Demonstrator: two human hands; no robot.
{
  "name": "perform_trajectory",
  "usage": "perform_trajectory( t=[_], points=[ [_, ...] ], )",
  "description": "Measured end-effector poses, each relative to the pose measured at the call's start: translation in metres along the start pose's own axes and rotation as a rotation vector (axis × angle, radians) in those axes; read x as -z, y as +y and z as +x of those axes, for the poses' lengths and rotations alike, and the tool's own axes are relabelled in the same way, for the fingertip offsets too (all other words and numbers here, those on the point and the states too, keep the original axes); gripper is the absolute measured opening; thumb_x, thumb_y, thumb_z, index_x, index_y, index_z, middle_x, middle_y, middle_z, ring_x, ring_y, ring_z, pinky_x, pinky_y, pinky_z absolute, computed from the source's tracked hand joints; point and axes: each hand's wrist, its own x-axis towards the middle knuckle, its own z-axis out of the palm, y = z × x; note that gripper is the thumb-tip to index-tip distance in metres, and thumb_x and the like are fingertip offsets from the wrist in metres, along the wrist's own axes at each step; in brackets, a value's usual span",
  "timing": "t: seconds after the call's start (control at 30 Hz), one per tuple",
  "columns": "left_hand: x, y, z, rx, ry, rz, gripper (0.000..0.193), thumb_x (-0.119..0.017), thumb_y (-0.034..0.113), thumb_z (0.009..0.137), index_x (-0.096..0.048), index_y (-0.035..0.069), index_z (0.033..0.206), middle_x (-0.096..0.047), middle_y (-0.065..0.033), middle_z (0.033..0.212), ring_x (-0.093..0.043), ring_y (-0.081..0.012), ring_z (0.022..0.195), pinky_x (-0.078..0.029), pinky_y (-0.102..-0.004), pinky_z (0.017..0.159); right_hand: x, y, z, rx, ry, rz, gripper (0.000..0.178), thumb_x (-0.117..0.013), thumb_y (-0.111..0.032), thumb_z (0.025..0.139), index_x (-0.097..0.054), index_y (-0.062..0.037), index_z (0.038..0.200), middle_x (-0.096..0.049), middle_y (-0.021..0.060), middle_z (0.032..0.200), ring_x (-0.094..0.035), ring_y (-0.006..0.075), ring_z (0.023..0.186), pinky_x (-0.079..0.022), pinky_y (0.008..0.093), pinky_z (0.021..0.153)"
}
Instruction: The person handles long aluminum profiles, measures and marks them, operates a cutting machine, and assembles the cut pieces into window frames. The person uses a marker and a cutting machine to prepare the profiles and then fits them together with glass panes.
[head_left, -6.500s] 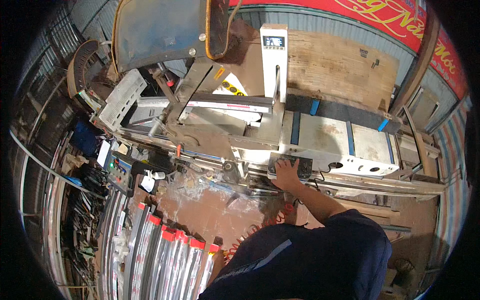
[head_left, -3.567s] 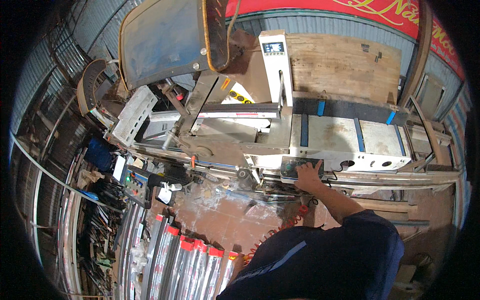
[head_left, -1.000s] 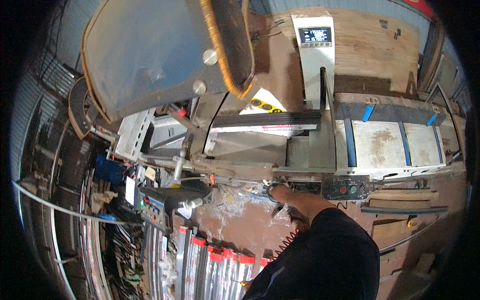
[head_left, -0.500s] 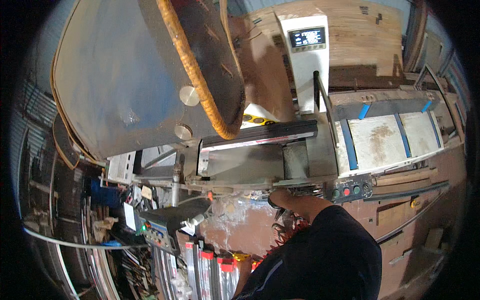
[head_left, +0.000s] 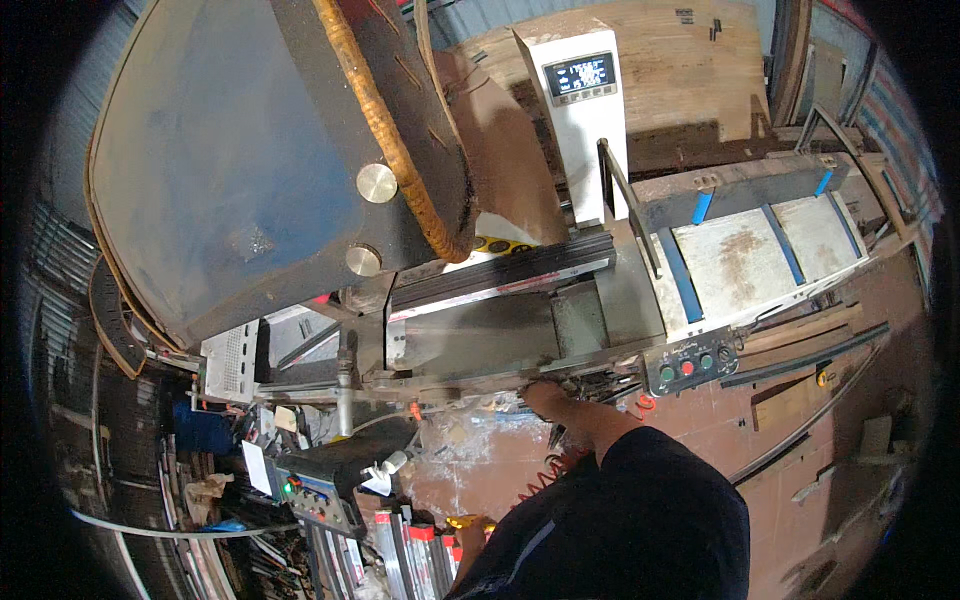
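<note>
My right hand (head_left: 545, 401) is curled at the front edge of the saw machine's bed (head_left: 480, 345), its arm coming up from the dark sleeve. What its fingers hold, if anything, is hidden; a dark tool-like shape shows just below it. Beneath that hangs a red coiled hose (head_left: 548, 480). Lower down, my left hand (head_left: 470, 540) is closed around a small yellow thing (head_left: 464, 522), perhaps a tape measure. Red-ended silvery bars (head_left: 420, 555) stand beside it. On the bed lie long dark and silvery profiles (head_left: 505, 277).
A big grey-blue saw housing (head_left: 230, 180) with a thick brown hose (head_left: 370, 110) looms at upper left. A white post with a lit display (head_left: 581, 73) rises behind. To the right are a button panel (head_left: 690, 367) and a white table (head_left: 740, 265). A control box (head_left: 315, 490) stands lower left.
The view has shifted, so the machine's right side sits further left and higher. My right hand has moved slightly left with it. My left hand still has the yellow thing.
</note>
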Motion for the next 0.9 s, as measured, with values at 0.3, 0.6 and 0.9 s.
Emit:
perform_trajectory(
  t=[0.3,0.6,0.9],
  points=[
    [0.009,0.010,0.001,0.522,0.142,-0.723,0.029,-0.069,0.032,0.089,-0.075,0.004,0.089,-0.076,-0.0116,0.087,-0.074,-0.0296,0.089,-0.058,-0.0425,0.075,0.042,-0.004,-0.016,-0.127,-0.384,0.021,0.023,-0.068,-0.017,0.090,-0.082,-0.0063,0.105,-0.079,0.0173,0.111,-0.077,0.0369,0.101,-0.063,0.0500,0.090],
    [0.007,-0.011,0.006,0.171,0.005,0.053,0.033,-0.068,0.041,0.093,-0.079,0.011,0.097,-0.078,-0.0144,0.089,-0.076,-0.0368,0.092,-0.058,-0.0452,0.070,0.006,-0.006,-0.034,-0.127,-0.347,0.060,0.027,-0.062,-0.013,0.092,-0.077,0.0021,0.111,-0.078,0.0221,0.110,-0.077,0.0393,0.105,-0.063,0.0521,0.089],
    [0.006,-0.002,0.042,0.467,0.151,-0.298,0.035,-0.065,0.040,0.094,-0.074,0.006,0.092,-0.072,-0.0146,0.085,-0.068,-0.0324,0.077,-0.054,-0.0463,0.069,0.019,-0.024,-0.037,-0.202,-0.495,0.172,0.025,-0.061,-0.011,0.092,-0.075,0.0035,0.107,-0.077,0.0248,0.108,-0.077,0.0395,0.104,-0.063,0.0526,0.089]
  ],
)
